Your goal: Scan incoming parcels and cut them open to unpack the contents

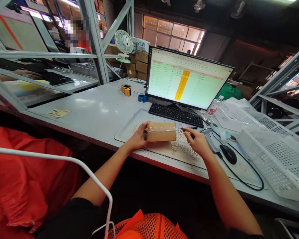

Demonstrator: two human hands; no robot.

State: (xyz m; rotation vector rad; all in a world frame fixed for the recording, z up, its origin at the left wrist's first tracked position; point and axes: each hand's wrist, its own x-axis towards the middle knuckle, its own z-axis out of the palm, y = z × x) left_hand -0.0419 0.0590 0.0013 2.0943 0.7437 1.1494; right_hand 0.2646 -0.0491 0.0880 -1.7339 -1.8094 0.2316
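Basically, your L hand (139,136) was the nearer one: fingers and thumb curled round the L end of the cardboard box (161,131), gripping it. Your R hand (196,142) was mostly closed, pinching a small yellow-and-black tool (189,134); exact type n/a, too small to tell. The tool's tip pointed L, toward the box, just off its R end, w/ a narrow gap btwn them, no contact.

So the box sat btwn your hands, to the R of your L hand and to the L of your R hand. Its long axis ran side to side, approx. parallel to the table's front edge, so one short end faced each hand; the seam w/ shiny clear tape ran lengthwise along it. Couldn't tell if it rested on the mat (129,129) or hung just over it.

Beyond the box were the keyboard (175,114) and, behind that, the monitor (188,78). The mouse (228,154) lay to the R of your R hand, w/ the white basket (271,162) farther R. Off to the far L-back of the table (94,106) were a blue roll (143,98) and a yellow roll (126,90), well apart from both hands.
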